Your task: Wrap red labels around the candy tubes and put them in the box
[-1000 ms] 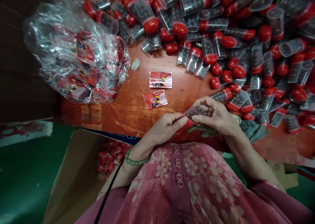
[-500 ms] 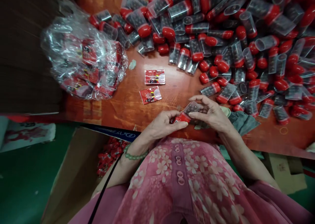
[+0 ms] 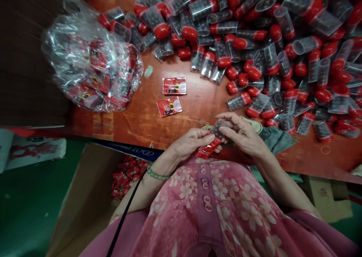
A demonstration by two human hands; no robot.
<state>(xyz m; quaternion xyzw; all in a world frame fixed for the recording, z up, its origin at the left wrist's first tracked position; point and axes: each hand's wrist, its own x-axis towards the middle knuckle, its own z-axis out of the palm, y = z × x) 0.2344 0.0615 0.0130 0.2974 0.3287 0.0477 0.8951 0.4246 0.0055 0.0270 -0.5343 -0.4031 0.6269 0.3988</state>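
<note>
My left hand (image 3: 189,144) and my right hand (image 3: 241,134) meet at the near edge of the red-brown table (image 3: 135,117). Between them is a clear plastic tube with a red cap (image 3: 219,130), gripped by the right fingers. The left fingers pinch a red printed packet (image 3: 206,150) at the tube's red end. Two flat red packets (image 3: 174,86) (image 3: 169,107) lie on the table just beyond my left hand.
A big heap of clear red-capped tubes (image 3: 268,49) covers the table's far and right side. A crumpled clear bag of red packets (image 3: 93,68) sits at the left. An open cardboard box (image 3: 93,196) with red packets (image 3: 127,176) stands below left. A green cloth (image 3: 275,136) lies by my right wrist.
The hands have drawn slightly nearer to my body. The red packet now sticks out below the left fingers at the tube's end. The view has shifted a little.
</note>
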